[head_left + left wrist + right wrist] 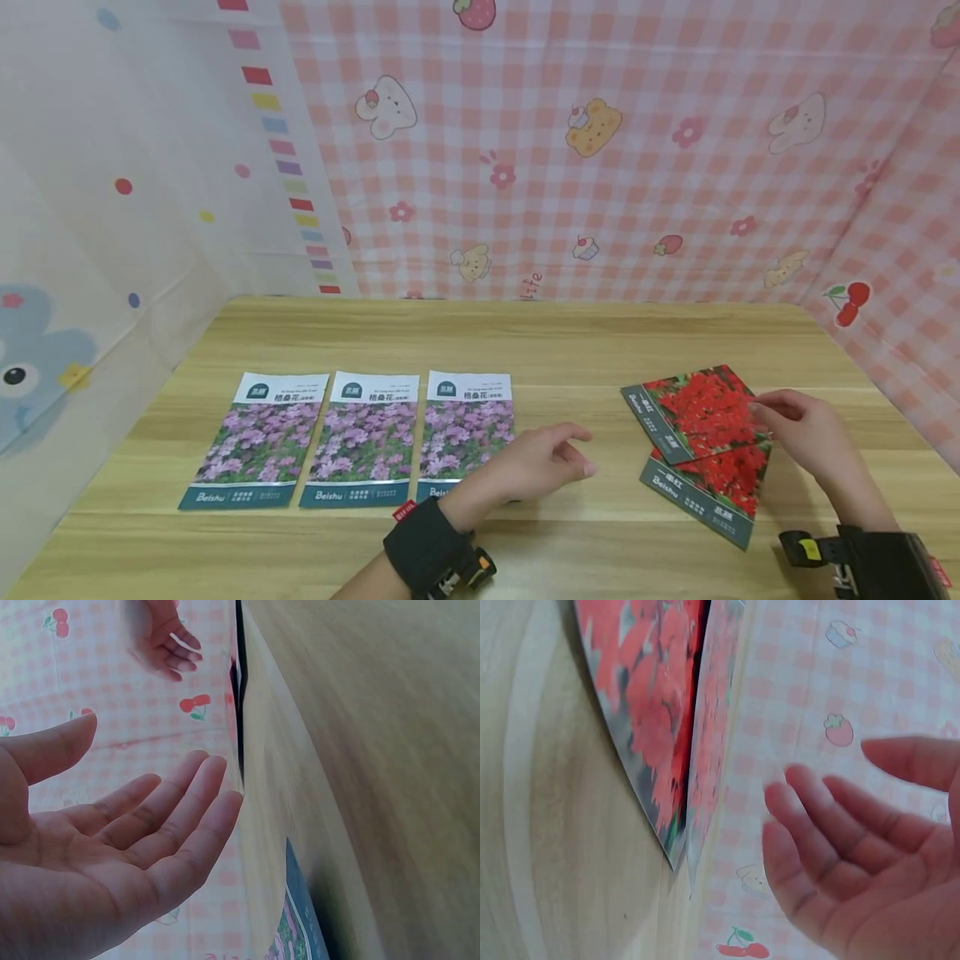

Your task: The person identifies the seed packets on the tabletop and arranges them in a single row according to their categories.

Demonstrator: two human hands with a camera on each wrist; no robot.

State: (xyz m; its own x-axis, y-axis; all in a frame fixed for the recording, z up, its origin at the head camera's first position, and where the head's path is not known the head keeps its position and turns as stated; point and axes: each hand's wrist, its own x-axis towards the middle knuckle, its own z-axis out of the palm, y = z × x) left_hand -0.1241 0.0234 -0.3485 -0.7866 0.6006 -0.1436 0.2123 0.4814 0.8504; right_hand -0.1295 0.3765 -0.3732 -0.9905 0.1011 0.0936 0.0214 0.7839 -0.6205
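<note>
Over the right corner of the third purple-flower seed packet (465, 433) hovers my left hand (528, 460), which hides part of that packet. In the left wrist view its fingers (180, 840) are loosely spread and the palm holds nothing. On the right, two red-flower seed packets lie askew, the upper one (701, 408) overlapping the lower one (723, 492). My right hand (813, 433) is right at their right-hand edge. From the right wrist view, its fingers (795, 877) are relaxed, with thumb and fingertips apart and nothing between them.
Two more purple-flower packets, the left one (258, 442) and the middle one (363, 442), lie in a row with the third on the wooden table (555, 333). A pink checked cloth (637, 192) hangs behind, and a white patterned cloth (172, 125) at the left.
</note>
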